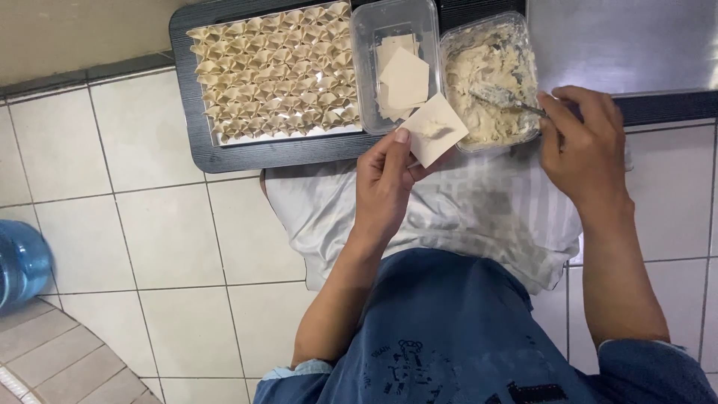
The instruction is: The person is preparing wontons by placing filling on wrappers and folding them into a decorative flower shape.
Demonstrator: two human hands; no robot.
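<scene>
So the left hand (385, 183) is pinching a square wrapper (436, 129) with a dab of filling, held corner-up like a diamond just in front of the filling tub (490, 78), while the right hand (583, 146) is gripping a spoon (502, 99) whose long axis is running sideways into that tub, bowl pointing toward the wrapper stack container (396, 63), folded dumplings (273, 71) sitting beyond that on the black tray (224, 157)

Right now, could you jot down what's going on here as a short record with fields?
Left hand: holds a square pale dough wrapper with a dab of filling on it
Right hand: grips a metal spoon dipped in filling
Filling tub: clear plastic container of pale minced filling
Wrapper tub: clear plastic container of stacked square wrappers
Tray: black rectangular tray carrying rows of folded dumplings
Floor: white tiles, blue water jug at left
</scene>
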